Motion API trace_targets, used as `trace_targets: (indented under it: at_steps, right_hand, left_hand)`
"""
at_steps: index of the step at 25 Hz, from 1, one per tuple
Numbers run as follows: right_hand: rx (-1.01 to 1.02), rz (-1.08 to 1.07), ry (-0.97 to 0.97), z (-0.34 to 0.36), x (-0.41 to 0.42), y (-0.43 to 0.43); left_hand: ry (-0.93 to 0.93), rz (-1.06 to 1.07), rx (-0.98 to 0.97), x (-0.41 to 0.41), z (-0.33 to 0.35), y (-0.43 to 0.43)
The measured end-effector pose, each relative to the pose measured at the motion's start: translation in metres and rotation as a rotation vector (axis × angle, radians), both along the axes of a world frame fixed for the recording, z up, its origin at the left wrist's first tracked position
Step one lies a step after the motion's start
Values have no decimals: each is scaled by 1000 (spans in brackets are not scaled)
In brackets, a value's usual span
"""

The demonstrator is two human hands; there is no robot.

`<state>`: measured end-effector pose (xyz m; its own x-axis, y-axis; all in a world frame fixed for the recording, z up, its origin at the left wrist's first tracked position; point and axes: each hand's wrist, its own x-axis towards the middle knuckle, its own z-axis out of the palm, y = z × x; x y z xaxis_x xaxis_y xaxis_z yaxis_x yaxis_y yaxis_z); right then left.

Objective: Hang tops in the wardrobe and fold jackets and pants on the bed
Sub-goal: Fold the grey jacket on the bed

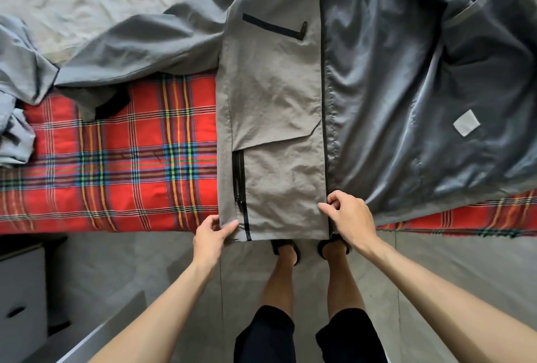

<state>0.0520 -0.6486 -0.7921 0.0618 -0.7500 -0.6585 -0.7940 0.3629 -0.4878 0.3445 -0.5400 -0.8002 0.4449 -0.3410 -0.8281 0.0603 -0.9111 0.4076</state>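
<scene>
both hands pinching the hem of a grey jacket spread open on the plaid bed, left hand on the corner, right hand at the zipper edge

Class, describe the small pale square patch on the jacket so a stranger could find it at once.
Start at the red plaid blanket, where the grey jacket lies open. One front panel is flipped back, showing dark shiny lining. The pale square patch sits on that lining, tilted like a diamond, the only light mark there.
</scene>
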Motion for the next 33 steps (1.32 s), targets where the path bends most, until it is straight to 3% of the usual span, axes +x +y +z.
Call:
trace_targets:
  at_steps: [5,7,9,11,14,20,27,33]
  right_hand:
    - [-50,-72,17,-2,-8,10]
    - [-69,-194,127,2,-20,23]
    - [-44,-540,164,1,-39,37]
    - [24,-1002,13,-2,-53,38]
    - [47,-1269,-143,-7,-65,26]
    - [53,-1334,-143,-4,-72,46]
    - [128,-1373,-187,-14,-72,51]
    - [141,-1222,-7,-13,-73,59]
  left_hand:
    - [-59,-3,-5,-1,5,2]
    - [-36,-8,-26,-2,6,1]
    - [-16,-12,-36,0,4,2]
    - [-15,-32,-30,1,3,2]
    - [8,14,-51,1,3,0]
    - [-152,-57,-46,-3,5,-2]
    - [42,-13,-29,0,7,-7]
    - [167,178,-6,1,17,-5]
